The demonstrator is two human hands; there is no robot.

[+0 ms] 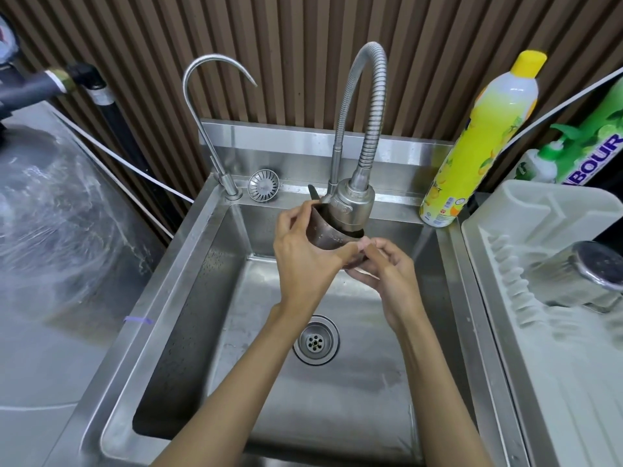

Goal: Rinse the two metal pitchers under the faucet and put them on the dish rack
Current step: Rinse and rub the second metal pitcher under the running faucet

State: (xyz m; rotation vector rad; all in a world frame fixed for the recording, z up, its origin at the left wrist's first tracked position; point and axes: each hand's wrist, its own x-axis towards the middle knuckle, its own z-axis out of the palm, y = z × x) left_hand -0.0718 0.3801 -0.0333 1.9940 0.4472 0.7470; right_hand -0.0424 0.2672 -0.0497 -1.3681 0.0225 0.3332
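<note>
1. A small metal pitcher [332,239] is held up over the sink [215,251], tilted, with its open mouth directly beneath the spray head of the flexible faucet [354,203]; the head looks to dip just inside the rim.
2. The left hand [303,261] wraps the pitcher's left side, fingers curled over the rim near the spout and thumb lying across the body.
3. The right hand [387,274] closes on the pitcher's lower right side and base, fingertips pressed to the metal, thumb close to the left thumb.
4. No stream of water can be made out; whether the faucet is running cannot be told.
5. Below the hands lies the round drain [316,340] in the wet sink floor.
6. On the sink's back ledge stand a thin gooseneck tap [209,106] and, just beside it, a loose strainer basket [263,185].
7. At the sink's back right corner stands a yellow dish soap bottle [478,143], upright, with a green refill pouch [586,150] behind the rack.
8. To the right, the pale plastic dish rack [505,274] holds a second metal pitcher [573,274], blurred and lying on its side across the ribs.
9. To the left, the steel table [60,251] is wet and streaked.
</note>
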